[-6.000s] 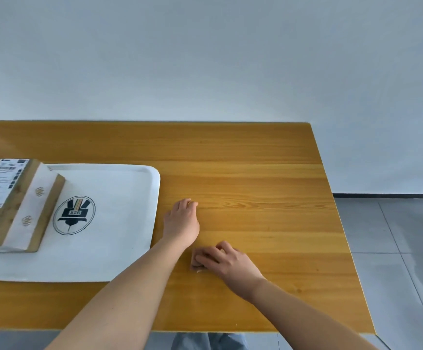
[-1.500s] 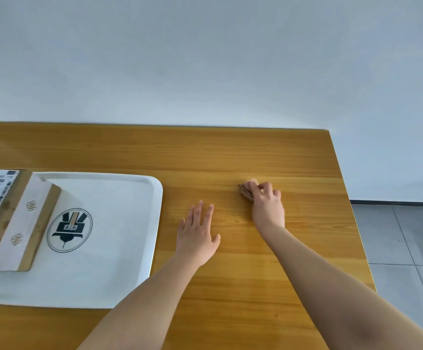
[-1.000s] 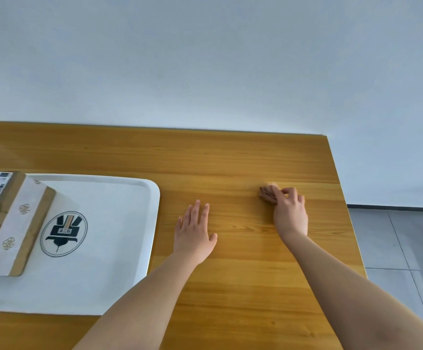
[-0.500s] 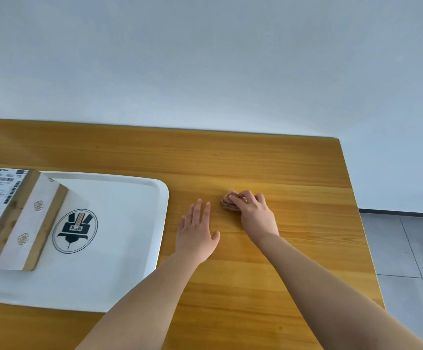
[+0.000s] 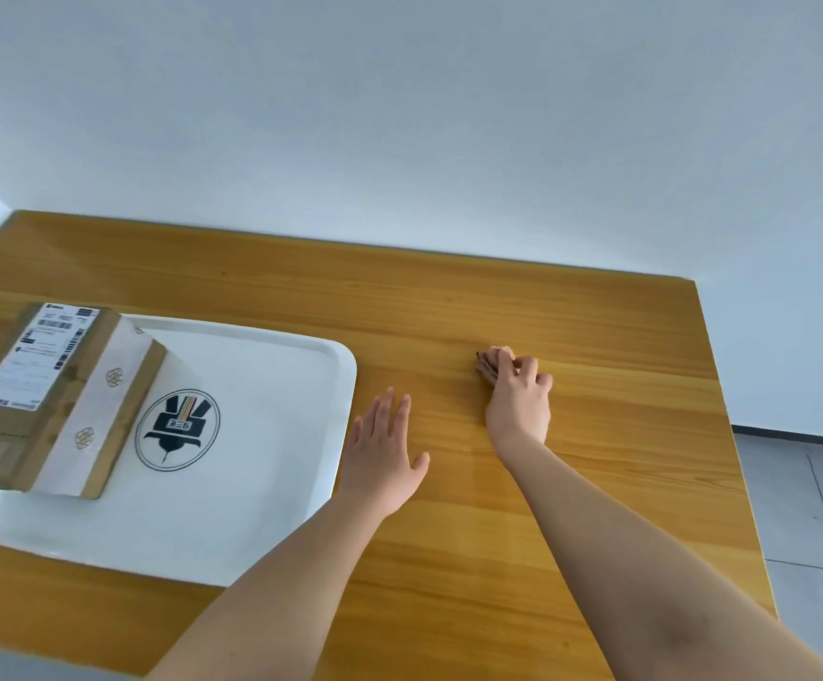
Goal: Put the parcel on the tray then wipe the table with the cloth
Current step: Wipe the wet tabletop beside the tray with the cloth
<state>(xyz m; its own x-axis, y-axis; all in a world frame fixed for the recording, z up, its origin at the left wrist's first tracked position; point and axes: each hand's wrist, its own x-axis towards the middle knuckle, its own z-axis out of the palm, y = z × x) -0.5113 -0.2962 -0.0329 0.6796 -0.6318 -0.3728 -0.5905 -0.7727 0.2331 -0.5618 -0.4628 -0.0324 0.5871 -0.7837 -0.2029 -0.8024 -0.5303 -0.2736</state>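
Observation:
A brown cardboard parcel (image 5: 51, 395) with a white shipping label lies on the left part of the white tray (image 5: 262, 366), which carries a round black logo. My right hand (image 5: 517, 400) is closed on a small bunched brownish cloth (image 5: 487, 367) and presses it on the wooden table (image 5: 596, 346), right of the tray. Only the cloth's far edge shows past my fingers. My left hand (image 5: 384, 452) rests flat on the table, fingers spread, just beside the tray's right rim.
A white wall runs behind the table's far edge. The table's right edge (image 5: 724, 435) drops to a grey tiled floor (image 5: 812, 523). The tray covers the table's left half.
Over the last second my right hand slid the cloth left toward my left hand, then back right and a little farther away. My left hand stayed flat in place.

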